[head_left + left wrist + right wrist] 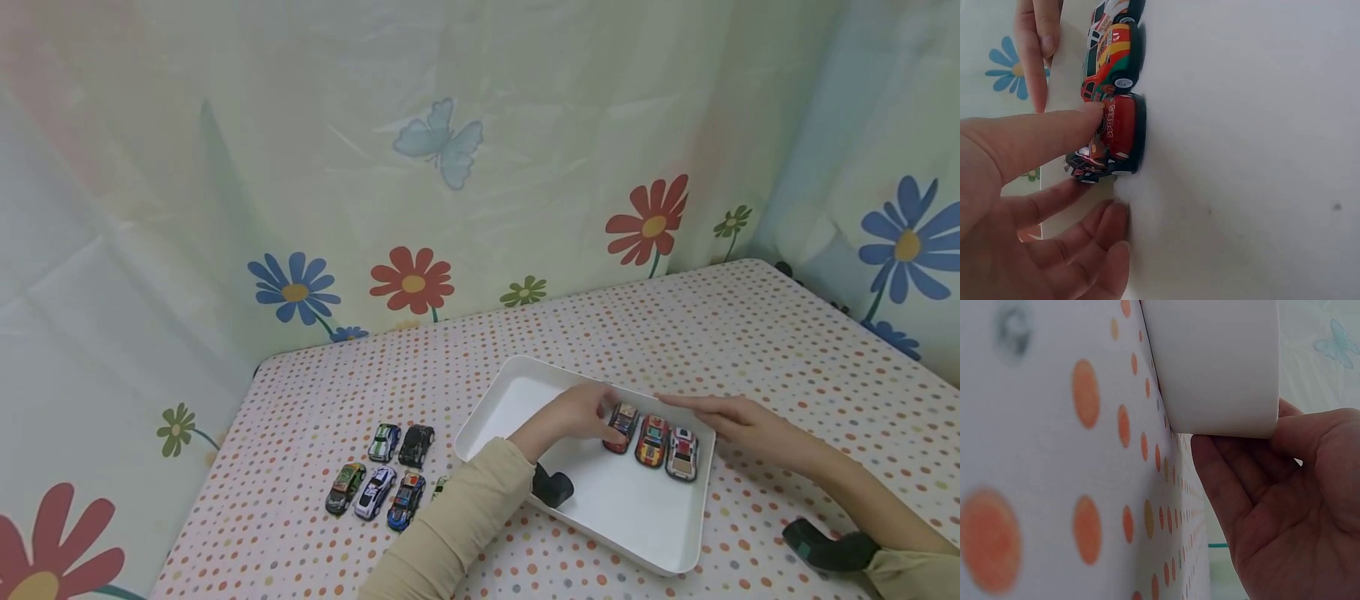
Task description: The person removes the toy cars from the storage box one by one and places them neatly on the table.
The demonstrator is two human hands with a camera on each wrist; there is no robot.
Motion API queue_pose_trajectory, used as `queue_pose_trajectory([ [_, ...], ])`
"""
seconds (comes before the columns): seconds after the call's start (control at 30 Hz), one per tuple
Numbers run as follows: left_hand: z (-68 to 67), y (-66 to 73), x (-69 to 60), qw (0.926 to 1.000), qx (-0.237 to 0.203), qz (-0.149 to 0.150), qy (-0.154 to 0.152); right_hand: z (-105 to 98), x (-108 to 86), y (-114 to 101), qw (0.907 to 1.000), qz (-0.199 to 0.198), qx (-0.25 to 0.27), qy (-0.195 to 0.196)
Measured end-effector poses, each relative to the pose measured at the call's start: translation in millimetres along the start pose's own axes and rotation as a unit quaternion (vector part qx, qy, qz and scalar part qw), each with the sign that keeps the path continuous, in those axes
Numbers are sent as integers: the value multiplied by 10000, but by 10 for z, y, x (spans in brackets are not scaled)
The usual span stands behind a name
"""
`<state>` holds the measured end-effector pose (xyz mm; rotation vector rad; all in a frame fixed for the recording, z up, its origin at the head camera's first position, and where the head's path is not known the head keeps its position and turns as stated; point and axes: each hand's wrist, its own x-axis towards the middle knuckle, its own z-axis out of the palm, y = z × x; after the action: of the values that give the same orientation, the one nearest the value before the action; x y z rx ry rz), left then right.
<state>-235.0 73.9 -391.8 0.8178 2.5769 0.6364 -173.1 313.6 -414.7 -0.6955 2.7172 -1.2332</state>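
Left fingers [1047, 203] pinch the red car [1125, 128], which lies between thumb [1047, 134] and, seemingly, forefinger [1063, 195].

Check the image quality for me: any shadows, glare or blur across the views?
Head view: fairly even light, only faint sheen on the curtain; left wrist view: soft shadow on the white tray close to the red car; right wrist view: dim, the nearby grey dot blurred, and shade on the tablecloth near the right hand.
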Motion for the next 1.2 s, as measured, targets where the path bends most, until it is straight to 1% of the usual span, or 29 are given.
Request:
queue_pose_trajectory([
  [0.27,5,69,-57,9997,-215,-37,-94,27,10,17,9998,-175,-71,36],
  [0.43,-15,48,-81,9990,-413,-42,-191,51,4,33,10000,-53,-3,-2],
  [0.57,-104,-5,-101,9979,-596,137,-202,54,-6,35,9999,100,-51,-12],
  [0.67,-232,-66,-164,9957,-855,347,-79,48,-9,31,9998,153,-153,17],
  [0.77,-392,-130,-315,9929,-1091,443,182,35,0,24,9998,128,-182,16],
  [0.9,-609,-248,-615,9876,-1408,355,595,15,18,28,9997,18,-239,47],
  [0.97,-700,-342,-786,9835,-1592,320,791,9,21,39,9997,-69,-225,90],
  [1.07,-797,-525,-1063,9747,-1905,261,1143,10,23,56,9996,-197,-167,111],
  [1.17,-862,-737,-1345,9665,-2105,114,1466,13,26,65,9995,-222,-180,105],
  [1.2,-879,-807,-1440,9637,-2171,7,1553,12,26,66,9995,-199,-205,101],
])
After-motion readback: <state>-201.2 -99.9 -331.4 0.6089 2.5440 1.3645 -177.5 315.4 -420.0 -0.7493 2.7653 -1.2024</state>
